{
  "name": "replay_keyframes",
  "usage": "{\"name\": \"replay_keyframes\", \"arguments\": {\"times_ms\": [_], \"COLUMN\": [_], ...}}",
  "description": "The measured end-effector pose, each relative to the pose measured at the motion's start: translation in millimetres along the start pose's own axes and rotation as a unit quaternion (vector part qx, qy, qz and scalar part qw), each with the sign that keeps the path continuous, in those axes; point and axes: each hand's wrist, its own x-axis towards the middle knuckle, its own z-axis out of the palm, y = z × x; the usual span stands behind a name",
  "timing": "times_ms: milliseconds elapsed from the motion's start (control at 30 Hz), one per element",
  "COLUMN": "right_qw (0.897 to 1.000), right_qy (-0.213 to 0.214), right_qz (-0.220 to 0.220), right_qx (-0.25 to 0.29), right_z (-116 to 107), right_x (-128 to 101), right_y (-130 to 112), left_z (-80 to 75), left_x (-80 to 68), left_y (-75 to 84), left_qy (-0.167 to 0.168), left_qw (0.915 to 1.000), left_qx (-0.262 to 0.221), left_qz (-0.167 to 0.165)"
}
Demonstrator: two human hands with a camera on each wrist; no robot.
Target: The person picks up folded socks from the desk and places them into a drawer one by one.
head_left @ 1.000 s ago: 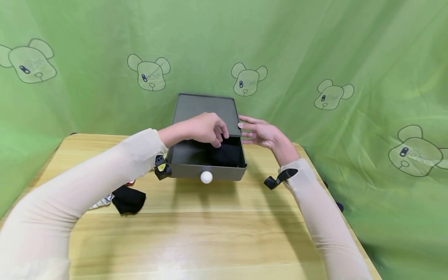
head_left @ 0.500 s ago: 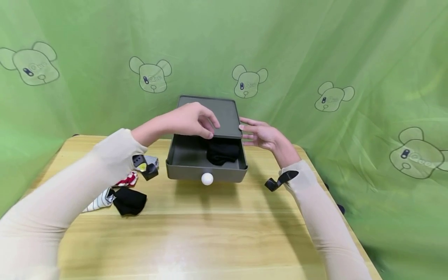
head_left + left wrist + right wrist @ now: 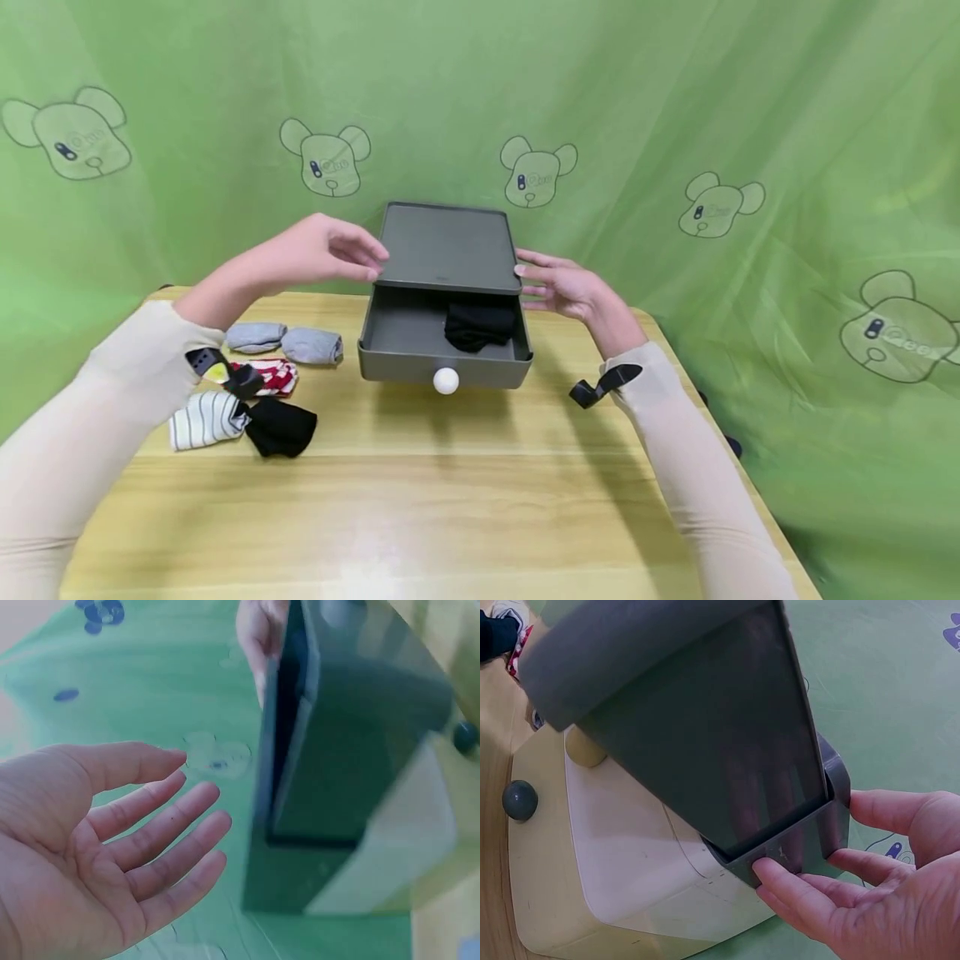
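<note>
A grey drawer is pulled out at the front of a storage box with a grey top. A small folded black garment lies in its right part. My left hand hovers beside the box's upper left edge, holding nothing. The left wrist view shows that left hand palm up, fingers loosely extended, apart from the box. On the other side, my right hand rests its fingertips against the box's right side. In the right wrist view these fingers touch the grey casing, fairly straight.
Left of the box on the wooden table lie two grey folded garments, a red-and-white one, a striped white one and a black one. A white knob sticks out in front. Green curtain hangs behind.
My left hand has moved left from over the drawer to beside the box, uncovering the black garment inside and the folded pieces on the table. My right hand has stayed in place.
</note>
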Motion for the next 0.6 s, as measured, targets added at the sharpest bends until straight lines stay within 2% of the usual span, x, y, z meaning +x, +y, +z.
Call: {"name": "replay_keyframes", "arguments": {"times_ms": [100,233,433,600], "right_qw": [1.000,1.000,1.000,1.000], "right_qy": [0.001,-0.001,0.002,0.005], "right_qz": [0.001,-0.001,0.001,0.002], "right_qx": [-0.004,-0.001,0.000,-0.002], "right_z": [0,1,1,1], "right_x": [0,-1,-1,0], "right_y": [0,1,0,1], "left_z": [-1.9,0.2,3.2,11.2], "left_x": [-8.3,-15.8,-25.9,-32.8], "left_y": [-21.1,-53.4,-88.4,-107.7], "left_qy": [0.006,-0.004,-0.046,-0.091], "left_qw": [0.9998,0.9990,0.9974,0.9947], "left_qx": [0.004,0.024,0.031,0.040], "left_qz": [-0.016,-0.039,-0.045,-0.024]}}
